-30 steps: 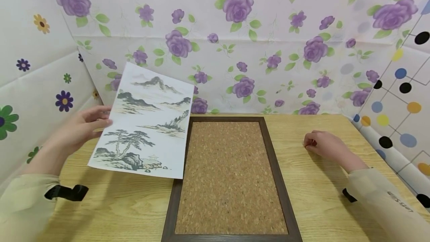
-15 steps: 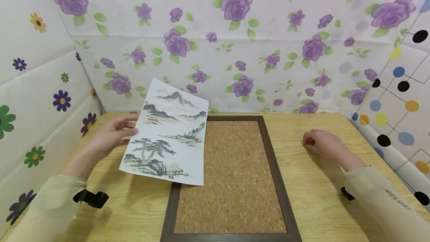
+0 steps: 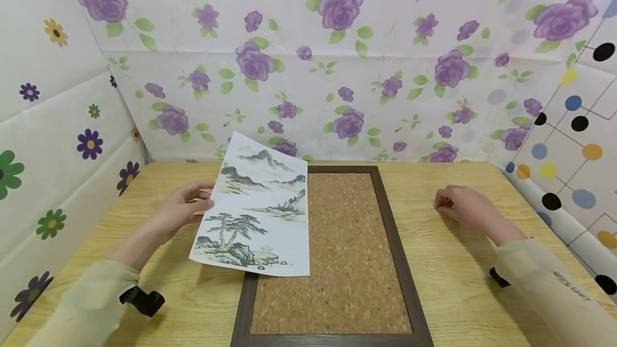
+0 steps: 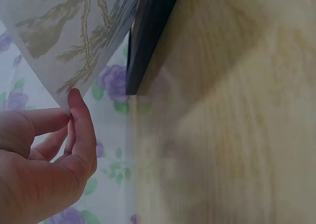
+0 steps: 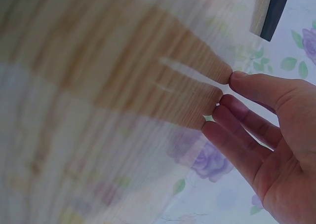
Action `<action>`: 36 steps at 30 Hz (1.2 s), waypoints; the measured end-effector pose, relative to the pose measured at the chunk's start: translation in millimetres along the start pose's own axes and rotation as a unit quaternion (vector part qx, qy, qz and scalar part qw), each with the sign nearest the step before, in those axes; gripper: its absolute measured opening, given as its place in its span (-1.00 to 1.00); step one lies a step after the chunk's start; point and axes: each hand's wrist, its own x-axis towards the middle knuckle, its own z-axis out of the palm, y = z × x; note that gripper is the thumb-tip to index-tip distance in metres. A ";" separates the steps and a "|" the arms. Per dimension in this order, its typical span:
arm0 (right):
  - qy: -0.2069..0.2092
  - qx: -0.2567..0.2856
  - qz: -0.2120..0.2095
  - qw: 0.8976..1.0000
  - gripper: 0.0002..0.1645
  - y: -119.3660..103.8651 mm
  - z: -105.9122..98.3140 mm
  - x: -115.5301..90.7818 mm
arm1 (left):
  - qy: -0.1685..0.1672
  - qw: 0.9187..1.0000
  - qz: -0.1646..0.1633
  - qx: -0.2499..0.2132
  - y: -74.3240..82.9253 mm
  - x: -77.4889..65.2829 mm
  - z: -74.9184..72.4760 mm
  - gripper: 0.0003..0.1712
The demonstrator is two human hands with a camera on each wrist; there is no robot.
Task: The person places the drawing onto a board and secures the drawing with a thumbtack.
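Note:
My left hand (image 3: 180, 209) pinches the left edge of a sheet of paper (image 3: 284, 234) printed with an ink landscape of mountains and pines. In the left wrist view, thumb and fingers of the left hand (image 4: 54, 155) meet at the paper's edge (image 4: 54, 81). The sheet is tilted and covers the left side of a dark-framed cork board (image 3: 347, 261). Whether it touches the board, I cannot tell. On the table to the board's right, my right hand (image 3: 465, 210) rests with loosely bent fingers. The right wrist view shows its fingertips (image 5: 212, 128) touching the wood, with nothing held.
The light wooden table (image 3: 419, 250) carries the board at its middle. A wall sheet with purple flowers (image 3: 342, 9) rises behind it. Patterned sheets stand at the left (image 3: 43, 138) and right (image 3: 588, 138). Each sleeved wrist wears a black strap, one visible at the left (image 3: 142, 300).
The left hand has carried the paper to the right and down, over the board's left part. My right hand has stayed in place.

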 end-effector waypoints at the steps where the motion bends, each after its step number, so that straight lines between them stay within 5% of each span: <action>1: 0.000 0.000 0.000 1.000 -0.90 0.1 0.1 0.1 | -0.001 1.000 0.000 -0.001 -0.9 0.4 3.0 -0.35; 16: 0.003 0.002 0.001 1.000 -0.89 0.1 -0.3 -0.7 | -0.020 0.999 0.007 0.029 -6.0 2.7 42.9 -0.39; 36: -0.013 0.008 0.011 1.000 -0.90 2.1 -1.6 1.0 | -0.054 0.998 0.005 0.008 2.8 5.6 68.8 -0.39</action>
